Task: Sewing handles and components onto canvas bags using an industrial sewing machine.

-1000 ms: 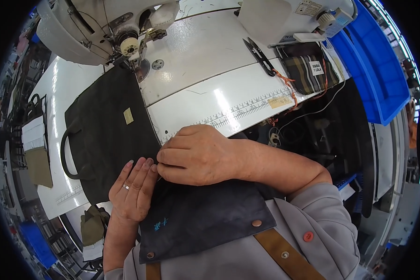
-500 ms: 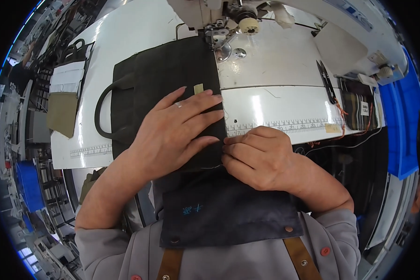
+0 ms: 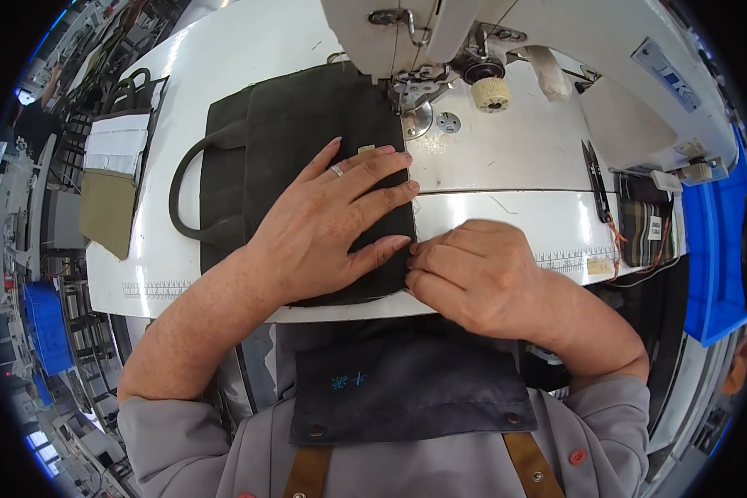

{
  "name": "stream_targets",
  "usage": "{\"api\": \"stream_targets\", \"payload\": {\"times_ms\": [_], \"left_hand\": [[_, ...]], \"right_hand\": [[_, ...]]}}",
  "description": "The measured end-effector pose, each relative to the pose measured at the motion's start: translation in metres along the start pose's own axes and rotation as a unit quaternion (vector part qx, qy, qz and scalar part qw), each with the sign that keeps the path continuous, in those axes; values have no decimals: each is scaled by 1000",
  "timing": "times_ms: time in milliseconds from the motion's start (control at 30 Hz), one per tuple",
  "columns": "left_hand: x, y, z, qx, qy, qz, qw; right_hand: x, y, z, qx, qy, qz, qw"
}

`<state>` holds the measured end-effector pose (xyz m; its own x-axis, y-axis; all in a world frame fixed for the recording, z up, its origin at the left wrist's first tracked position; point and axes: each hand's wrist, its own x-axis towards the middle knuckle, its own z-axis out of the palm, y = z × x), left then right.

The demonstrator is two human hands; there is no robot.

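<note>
Under the left hand (image 3: 336, 217) lies the bag (image 3: 307, 112), that hand flat and spread. Just right of it, the right hand (image 3: 473, 274) pinches the bag's edge. Beyond both hands, the bag's far corner seems to sit under the sewing machine (image 3: 560, 26); scissors (image 3: 596, 183) lie beyond the right hand.

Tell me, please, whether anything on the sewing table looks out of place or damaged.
Nothing looks clearly spilled or damaged. A small oddity is the loose bit of thread on the white table, beyond the right hand: a stray scrap.
</note>
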<state>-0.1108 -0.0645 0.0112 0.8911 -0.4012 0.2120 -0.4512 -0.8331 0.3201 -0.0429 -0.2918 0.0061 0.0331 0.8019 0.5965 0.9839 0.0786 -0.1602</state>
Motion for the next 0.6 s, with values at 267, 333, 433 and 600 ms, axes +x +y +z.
{"api": "stream_targets", "payload": {"times_ms": [267,333,433,600], "left_hand": [[20,-31,-2,15,55,14,998],[24,-41,1,-21,90,2,996],[34,-50,0,-4,104,15,994],[52,-64,-3,-11,128,8,992]], "right_hand": [[19,38,0,-3,-29,-13,1000],[23,47,0,0,-35,-14,999],[26,58,3,-5,-35,3,999],[24,75,16,-25,20,18,999]]}}
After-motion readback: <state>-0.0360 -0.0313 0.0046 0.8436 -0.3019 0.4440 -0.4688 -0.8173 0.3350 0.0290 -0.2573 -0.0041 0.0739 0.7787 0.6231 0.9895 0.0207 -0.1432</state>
